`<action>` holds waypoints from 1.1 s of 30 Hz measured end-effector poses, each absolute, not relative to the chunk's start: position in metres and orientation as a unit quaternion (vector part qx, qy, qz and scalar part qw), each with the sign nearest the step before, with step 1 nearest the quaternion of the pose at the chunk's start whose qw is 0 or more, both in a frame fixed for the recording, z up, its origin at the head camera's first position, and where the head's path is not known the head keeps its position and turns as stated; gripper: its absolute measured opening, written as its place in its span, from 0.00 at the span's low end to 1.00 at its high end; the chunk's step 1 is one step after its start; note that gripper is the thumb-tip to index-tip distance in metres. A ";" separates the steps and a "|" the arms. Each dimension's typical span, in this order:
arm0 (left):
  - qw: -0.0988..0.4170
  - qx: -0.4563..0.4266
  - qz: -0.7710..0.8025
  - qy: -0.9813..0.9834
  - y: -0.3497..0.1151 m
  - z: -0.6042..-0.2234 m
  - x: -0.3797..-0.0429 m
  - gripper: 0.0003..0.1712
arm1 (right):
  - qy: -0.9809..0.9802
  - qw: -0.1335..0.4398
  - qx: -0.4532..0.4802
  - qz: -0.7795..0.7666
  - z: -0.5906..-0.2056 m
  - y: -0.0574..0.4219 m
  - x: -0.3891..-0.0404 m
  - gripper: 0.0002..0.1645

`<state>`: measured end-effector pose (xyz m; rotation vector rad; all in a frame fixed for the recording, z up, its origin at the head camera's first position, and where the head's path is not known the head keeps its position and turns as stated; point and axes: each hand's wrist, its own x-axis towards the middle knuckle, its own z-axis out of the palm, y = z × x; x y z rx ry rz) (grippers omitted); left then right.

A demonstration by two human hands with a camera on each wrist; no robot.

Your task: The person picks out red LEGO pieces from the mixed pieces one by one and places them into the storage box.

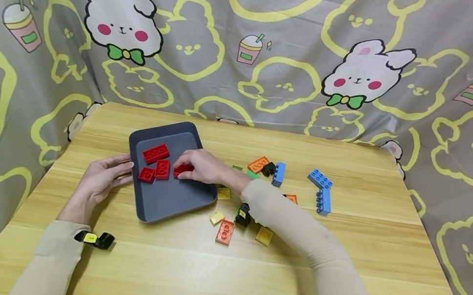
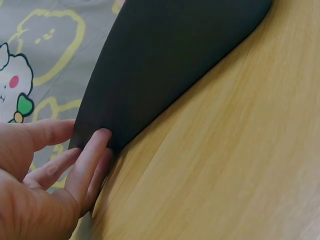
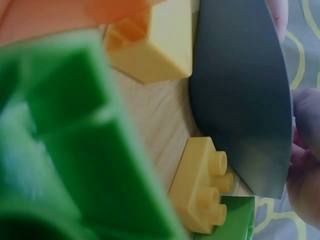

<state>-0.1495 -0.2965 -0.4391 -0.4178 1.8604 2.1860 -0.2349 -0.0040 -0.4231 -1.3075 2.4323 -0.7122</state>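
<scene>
Over the dark grey tray (image 1: 167,203), my right hand (image 1: 203,165) pinches a red toy brick (image 1: 183,169) between thumb and fingers, low above its floor. Part of that brick is hidden by the fingers. To its left in the tray are a long red brick (image 1: 156,153) and two shorter ones, a red brick (image 1: 162,169) and a small red brick (image 1: 146,175). My left hand (image 1: 102,177) rests its extended fingers against the tray's left side. In the left wrist view, fingertips (image 2: 103,134) touch the tray's outer wall (image 2: 170,60).
Right of the tray lie loose bricks: blue bricks (image 1: 320,179), an orange brick (image 1: 224,231), a yellow brick (image 1: 264,236) and several others, partly under my right forearm. A green brick (image 3: 60,125) looms close in the right wrist view. A patterned curtain (image 1: 270,87) borders the wooden table (image 1: 220,283).
</scene>
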 end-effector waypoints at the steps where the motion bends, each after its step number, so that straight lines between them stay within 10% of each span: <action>1: 0.119 -0.143 0.747 0.638 -0.296 -0.439 -0.149 0.46 | 0.844 0.144 -0.454 -0.246 -0.423 -0.004 -0.235 0.19; 33: 0.104 -0.150 0.755 0.630 -0.291 -0.436 -0.149 0.41 | 0.834 0.115 -0.380 -0.383 -0.377 0.085 -0.218 0.30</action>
